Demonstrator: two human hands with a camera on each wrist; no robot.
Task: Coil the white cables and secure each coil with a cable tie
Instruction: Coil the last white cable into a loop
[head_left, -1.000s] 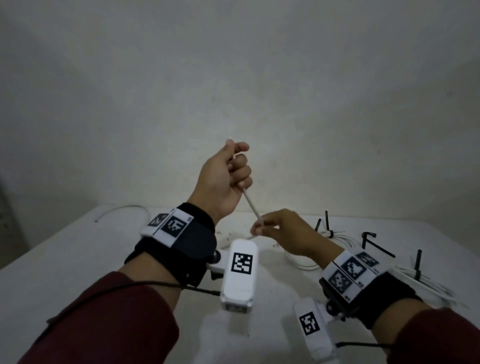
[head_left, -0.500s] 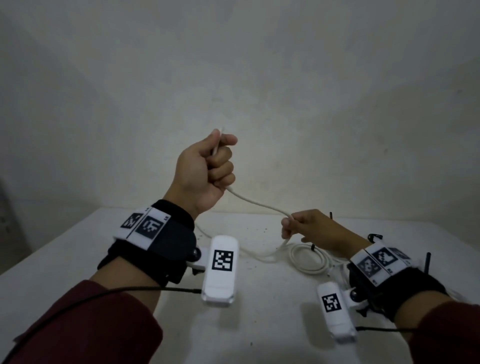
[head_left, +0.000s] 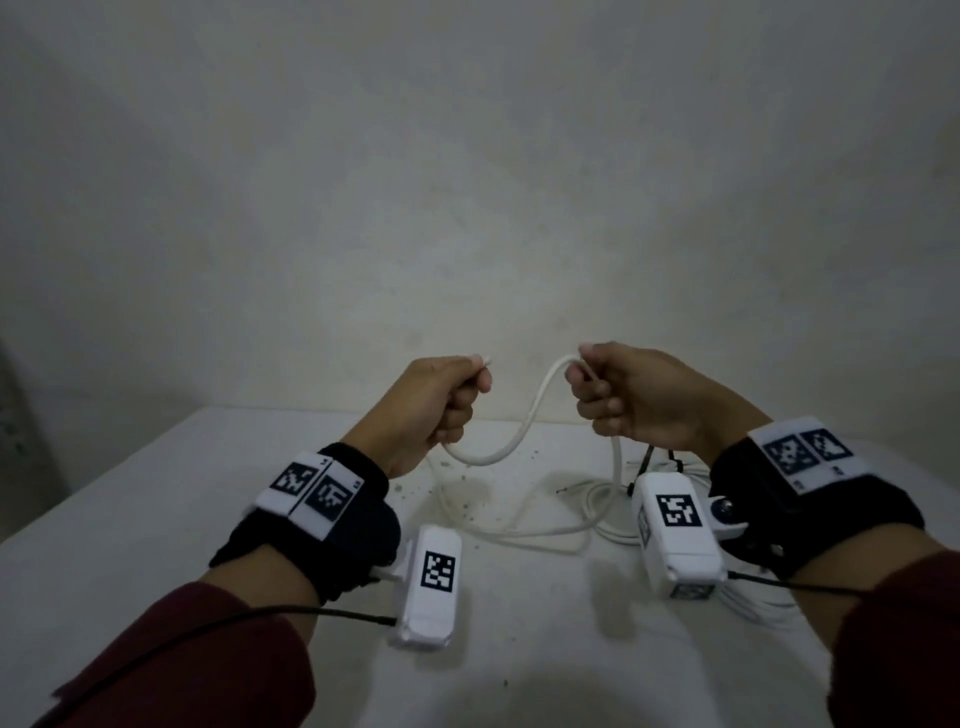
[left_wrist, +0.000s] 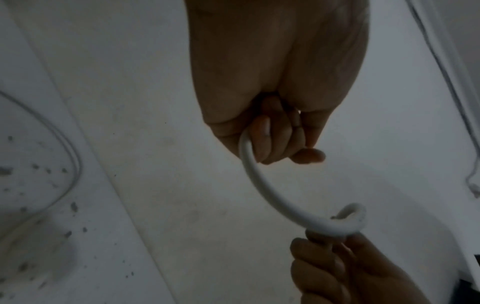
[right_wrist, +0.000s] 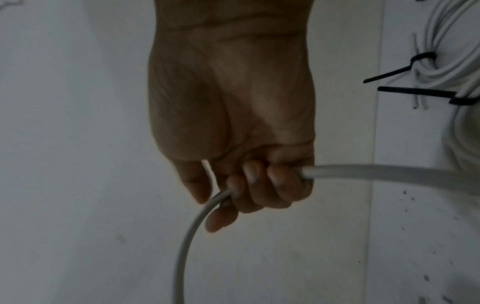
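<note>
Both hands are raised above the white table (head_left: 156, 519), each a fist round one white cable (head_left: 524, 431). My left hand (head_left: 441, 400) grips the cable near its end, whose tip pokes out by the thumb. My right hand (head_left: 623, 395) grips it further along. Between the fists the cable sags in an S-shaped loop. From the right fist it drops to loose turns (head_left: 545, 530) on the table. The left wrist view shows the cable (left_wrist: 262, 189) curving from my left hand (left_wrist: 275, 142) to the right hand. In the right wrist view my right hand (right_wrist: 249, 185) is curled round the cable (right_wrist: 376, 172).
Coiled white cables bound with black cable ties (right_wrist: 423, 59) lie on the table to the right, partly hidden behind my right wrist camera (head_left: 675, 530). Another thin white cable (left_wrist: 70, 156) lies to the left. Dark specks dot the tabletop. A bare wall stands behind.
My left hand has dropped lower and my right hand has risen off the table to the same height. The cable between them now sags in a loop.
</note>
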